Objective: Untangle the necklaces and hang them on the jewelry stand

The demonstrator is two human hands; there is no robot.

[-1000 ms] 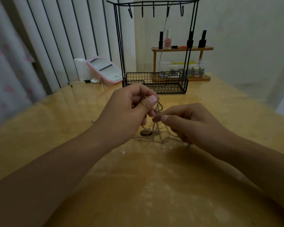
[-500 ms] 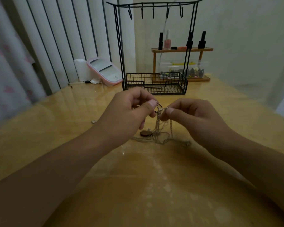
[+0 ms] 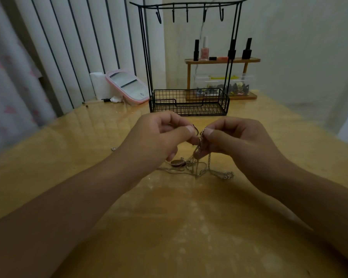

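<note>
1. Table (image 3: 68,157): glossy yellow-wood top, fills most of the view; both forearms reach in from the near edge.
2. Jewelry stand (image 3: 189,101): black wire, upright at the far side of the table; basket base, top bar with small hooks, all bare.
3. Wooden shelf (image 3: 222,60) behind the stand: nail polish bottles on top, a clear box of small items below.
4. Pink-framed mirror (image 3: 127,85): tilted back, left of the stand, beside a white block.
5. Left hand (image 3: 157,137): fingers curled, thumb and forefinger pinching the top of the chain tangle.
6. Right hand (image 3: 237,137): curled the same way, pinching a chain link just beside the left thumb; fingertips of the two hands nearly touching.
7. Necklaces (image 3: 199,167): knotted bunch hanging from the two pinches, lower loops pooled on the table between the wrists, well short of the stand.
8. Round brown pendant (image 3: 177,163): flat on the table under the left hand.
</note>
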